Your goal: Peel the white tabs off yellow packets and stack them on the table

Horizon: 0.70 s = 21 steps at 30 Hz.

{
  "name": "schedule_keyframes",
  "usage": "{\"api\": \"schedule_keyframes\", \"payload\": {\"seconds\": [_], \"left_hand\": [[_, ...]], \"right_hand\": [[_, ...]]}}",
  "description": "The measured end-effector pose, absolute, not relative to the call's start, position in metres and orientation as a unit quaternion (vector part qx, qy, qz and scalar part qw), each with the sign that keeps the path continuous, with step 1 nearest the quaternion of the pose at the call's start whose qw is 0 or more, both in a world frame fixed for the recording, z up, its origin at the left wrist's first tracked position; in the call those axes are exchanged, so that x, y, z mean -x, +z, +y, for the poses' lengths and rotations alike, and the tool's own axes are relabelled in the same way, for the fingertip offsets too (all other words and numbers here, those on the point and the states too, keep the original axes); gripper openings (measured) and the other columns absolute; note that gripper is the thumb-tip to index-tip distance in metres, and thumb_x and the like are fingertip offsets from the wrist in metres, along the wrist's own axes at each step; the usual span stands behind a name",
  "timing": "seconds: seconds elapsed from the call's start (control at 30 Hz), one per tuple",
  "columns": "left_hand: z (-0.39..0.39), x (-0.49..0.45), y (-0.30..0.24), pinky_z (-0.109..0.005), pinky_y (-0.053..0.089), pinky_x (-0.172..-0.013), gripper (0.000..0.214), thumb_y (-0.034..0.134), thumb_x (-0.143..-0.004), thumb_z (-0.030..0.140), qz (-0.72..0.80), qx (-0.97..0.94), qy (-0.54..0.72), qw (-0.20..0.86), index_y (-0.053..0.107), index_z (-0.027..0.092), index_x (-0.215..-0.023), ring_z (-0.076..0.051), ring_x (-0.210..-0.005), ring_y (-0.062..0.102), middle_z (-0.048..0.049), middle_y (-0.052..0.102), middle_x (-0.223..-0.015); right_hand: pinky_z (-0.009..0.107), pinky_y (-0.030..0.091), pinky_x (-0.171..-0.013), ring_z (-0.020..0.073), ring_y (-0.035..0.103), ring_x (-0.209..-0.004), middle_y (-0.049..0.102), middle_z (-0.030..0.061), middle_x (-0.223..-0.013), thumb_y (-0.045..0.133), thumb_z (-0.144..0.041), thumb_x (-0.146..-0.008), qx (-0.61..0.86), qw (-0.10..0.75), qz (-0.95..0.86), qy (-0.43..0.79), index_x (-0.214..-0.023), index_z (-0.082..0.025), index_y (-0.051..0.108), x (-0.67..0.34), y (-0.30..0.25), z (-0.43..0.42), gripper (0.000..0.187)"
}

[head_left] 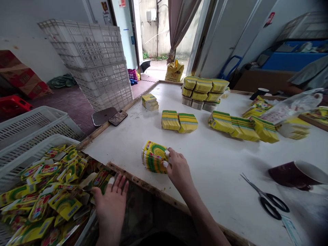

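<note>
A stack of flat yellow-and-green printed packets (pixel 154 157) lies near the table's front edge. My right hand (pixel 178 167) grips the right end of this stack, with white covers on the thumb and a finger. My left hand (pixel 112 201) is held palm up with its fingers apart and nothing in it. It hovers beside the white crate (pixel 60 139), just off the table edge. Many loose yellow packets (pixel 65 205) fill that crate in a jumble.
Bundled packets stand in a pair (pixel 179 122), a row (pixel 243 128) and a tall pile (pixel 203 90). Scissors (pixel 266 198), a dark mug (pixel 294 174) and a plastic bag (pixel 294 106) are on the right. A phone (pixel 118 118) lies at the left edge, near stacked crates (pixel 94 61).
</note>
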State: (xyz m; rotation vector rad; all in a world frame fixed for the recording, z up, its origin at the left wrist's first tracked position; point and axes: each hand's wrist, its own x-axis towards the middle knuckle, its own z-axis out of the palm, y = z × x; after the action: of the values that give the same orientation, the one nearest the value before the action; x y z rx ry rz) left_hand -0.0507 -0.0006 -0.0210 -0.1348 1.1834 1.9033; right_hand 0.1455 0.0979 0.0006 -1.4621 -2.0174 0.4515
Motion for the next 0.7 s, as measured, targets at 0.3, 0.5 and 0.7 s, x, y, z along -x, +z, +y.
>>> {"api": "schedule_keyframes", "payload": {"seconds": [0.3,0.5,0.7], "left_hand": [[-0.007,0.015,-0.033,-0.029,0.056,-0.068,0.056,0.077,-0.071,0.056,0.464,-0.113,0.689,0.545,0.068,0.017,-0.110,-0.021,-0.087,0.065,-0.0109,0.071,-0.100],[-0.003,0.003,-0.019,-0.032,0.055,-0.078,0.059,0.071,-0.076,0.059,0.441,-0.185,0.716,0.509,0.064,0.019,-0.118,-0.023,-0.098,0.064,-0.0120,0.066,-0.115],[0.003,-0.011,0.003,-0.038,0.057,-0.076,0.060,0.059,-0.072,0.076,0.399,-0.192,0.747,0.496,0.066,0.021,-0.095,-0.026,-0.083,0.067,-0.0067,0.066,-0.085]], "right_hand": [[0.047,0.050,-0.085,0.0285,0.056,-0.093,0.059,0.0141,-0.103,0.054,-0.003,-0.072,0.548,0.300,-0.758,0.185,-0.121,-0.011,0.048,-0.144,-0.013,0.107,0.051],[0.029,0.053,-0.065,0.0168,0.059,-0.074,0.053,0.0029,-0.092,0.057,-0.010,-0.077,0.486,0.394,-0.712,0.319,-0.127,-0.018,0.036,-0.143,-0.002,0.080,0.054],[0.023,0.046,-0.062,0.0131,0.056,-0.072,0.057,-0.0008,-0.090,0.071,-0.023,-0.076,0.296,0.370,-0.574,0.668,-0.116,-0.025,0.050,-0.120,0.009,0.018,0.045]]}}
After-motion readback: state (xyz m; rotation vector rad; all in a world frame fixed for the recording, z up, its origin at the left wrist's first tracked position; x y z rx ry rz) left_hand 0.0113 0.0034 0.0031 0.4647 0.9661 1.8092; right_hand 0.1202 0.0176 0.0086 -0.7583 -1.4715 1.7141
